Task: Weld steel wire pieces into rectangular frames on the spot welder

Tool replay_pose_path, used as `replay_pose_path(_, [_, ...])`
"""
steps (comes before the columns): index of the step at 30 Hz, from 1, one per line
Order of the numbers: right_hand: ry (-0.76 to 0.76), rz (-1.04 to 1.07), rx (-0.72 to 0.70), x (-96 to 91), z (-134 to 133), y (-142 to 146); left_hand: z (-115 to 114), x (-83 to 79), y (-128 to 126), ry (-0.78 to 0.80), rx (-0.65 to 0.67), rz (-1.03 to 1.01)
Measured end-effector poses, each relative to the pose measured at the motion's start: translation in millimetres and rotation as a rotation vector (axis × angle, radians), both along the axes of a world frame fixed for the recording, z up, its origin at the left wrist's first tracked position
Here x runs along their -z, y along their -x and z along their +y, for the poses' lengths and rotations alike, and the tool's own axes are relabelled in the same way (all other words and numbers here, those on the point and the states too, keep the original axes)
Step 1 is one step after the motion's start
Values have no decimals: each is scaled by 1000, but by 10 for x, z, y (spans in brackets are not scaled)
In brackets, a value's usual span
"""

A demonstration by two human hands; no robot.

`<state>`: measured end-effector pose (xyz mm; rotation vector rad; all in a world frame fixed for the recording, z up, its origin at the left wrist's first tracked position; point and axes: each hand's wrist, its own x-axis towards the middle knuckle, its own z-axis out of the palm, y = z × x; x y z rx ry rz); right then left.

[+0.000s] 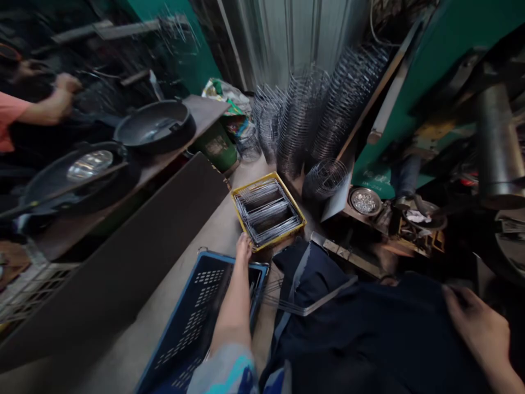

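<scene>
My left hand [243, 247] reaches down to the near edge of a yellow crate [296, 208] filled with bent wire frames [266, 210]; its fingers curl at the crate's rim, and what they hold is hidden. Under my forearm lies an empty blue plastic crate [192, 323]. A few thin wire pieces [283, 298] lie between the blue crate and my dark trousers [361, 334]. My right hand [478, 323] rests on my right knee at the lower right, fingers loosely bent, holding nothing visible.
Stacks of wire racks [311, 115] stand behind the yellow crate. A green machine [435, 65] with a small dish of metal parts [364, 201] is at right. Dark pans [156, 127] sit on a bench at left, where another person's arm [45, 106] works.
</scene>
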<state>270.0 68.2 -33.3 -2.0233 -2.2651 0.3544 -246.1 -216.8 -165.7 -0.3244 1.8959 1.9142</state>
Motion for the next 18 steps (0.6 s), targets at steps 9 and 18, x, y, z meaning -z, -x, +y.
replay_pose_path(9, [-163,-23,-120,-136,-110,131,-306,-1025,-1283,98,1288,294])
replay_pose_path(18, [-209,256,-110,-154,-216,-38,-115,-1424,-1633,273,1436,814])
